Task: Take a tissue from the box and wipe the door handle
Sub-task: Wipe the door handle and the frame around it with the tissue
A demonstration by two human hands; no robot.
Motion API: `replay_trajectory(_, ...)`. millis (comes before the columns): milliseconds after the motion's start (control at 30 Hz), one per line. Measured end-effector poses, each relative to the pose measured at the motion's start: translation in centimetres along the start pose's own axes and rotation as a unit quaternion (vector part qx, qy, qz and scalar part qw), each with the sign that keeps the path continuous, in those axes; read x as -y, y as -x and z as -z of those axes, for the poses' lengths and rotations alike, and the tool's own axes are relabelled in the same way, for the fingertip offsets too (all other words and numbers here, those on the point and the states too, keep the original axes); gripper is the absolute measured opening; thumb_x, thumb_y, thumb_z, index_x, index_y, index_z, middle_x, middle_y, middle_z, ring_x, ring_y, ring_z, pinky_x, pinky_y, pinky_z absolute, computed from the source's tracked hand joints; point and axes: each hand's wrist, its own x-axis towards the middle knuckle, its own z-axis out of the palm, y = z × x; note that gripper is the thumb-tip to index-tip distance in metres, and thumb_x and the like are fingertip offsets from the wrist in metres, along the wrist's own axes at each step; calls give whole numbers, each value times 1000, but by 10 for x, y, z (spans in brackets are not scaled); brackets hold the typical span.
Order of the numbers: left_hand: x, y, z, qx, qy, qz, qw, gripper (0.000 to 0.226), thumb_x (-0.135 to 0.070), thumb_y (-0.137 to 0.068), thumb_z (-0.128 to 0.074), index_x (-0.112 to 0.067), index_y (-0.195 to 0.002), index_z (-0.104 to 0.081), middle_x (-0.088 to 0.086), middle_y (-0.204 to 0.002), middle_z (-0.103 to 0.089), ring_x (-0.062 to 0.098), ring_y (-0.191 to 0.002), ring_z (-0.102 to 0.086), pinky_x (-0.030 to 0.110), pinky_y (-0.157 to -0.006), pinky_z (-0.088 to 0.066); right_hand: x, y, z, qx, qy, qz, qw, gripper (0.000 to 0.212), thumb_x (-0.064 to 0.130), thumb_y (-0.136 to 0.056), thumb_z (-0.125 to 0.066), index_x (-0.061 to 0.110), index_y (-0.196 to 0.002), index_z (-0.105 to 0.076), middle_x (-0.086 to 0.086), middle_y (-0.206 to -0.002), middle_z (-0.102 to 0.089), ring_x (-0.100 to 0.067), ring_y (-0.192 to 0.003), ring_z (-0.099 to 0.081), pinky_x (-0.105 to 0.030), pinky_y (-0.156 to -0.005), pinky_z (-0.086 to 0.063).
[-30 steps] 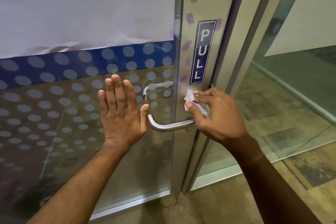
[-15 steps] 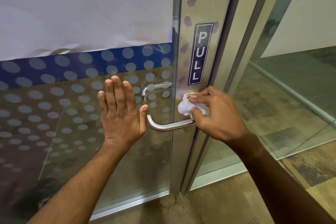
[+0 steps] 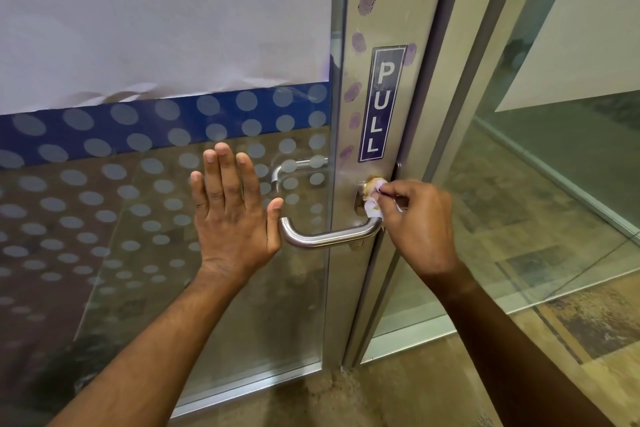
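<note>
A steel lever door handle (image 3: 325, 237) sticks out from the metal door frame under a blue PULL sign (image 3: 381, 104). My right hand (image 3: 415, 229) pinches a crumpled white tissue (image 3: 372, 206) with brownish stains and presses it against the frame just above the handle's base. A brown smear (image 3: 374, 181) shows on the frame there. My left hand (image 3: 230, 215) lies flat on the glass door, fingers spread, its thumb close to the handle's free end. No tissue box is in view.
The glass door (image 3: 156, 201) carries frosted dots, a blue band and a white sheet on top. Purple fingerprint marks (image 3: 358, 42) dot the frame. A glass side panel (image 3: 536, 201) stands at right. Brown floor lies below.
My right hand has shifted the tissue from beside the handle's base up onto the frame above it, and the tissue now shows brownish stains. My left hand has stayed flat on the glass.
</note>
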Motion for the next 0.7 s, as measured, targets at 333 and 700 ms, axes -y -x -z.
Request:
replay_trajectory(333,-3,-2,4,12,6,7,1000,91,-47,-98,-36,-12,-151,28,3,-157,41,22,-148,31,39,-121,18,22,-4,-3,124,213,207,947,11,5,-84,-67,8,-93,-71,-10,-96,-63,-26,-93,-55,-34,-70,-47)
replay_trajectory(700,-2,0,4,22,8,6,1000,97,-43,-96,-45,-12,-151,28,5,-157,40,23,-148,31,41,-122,16,12,-8,1,110,156,125,974,11,13,-84,-70,13,-95,-74,-1,-93,-62,-19,-85,-57,-35,-69,-51)
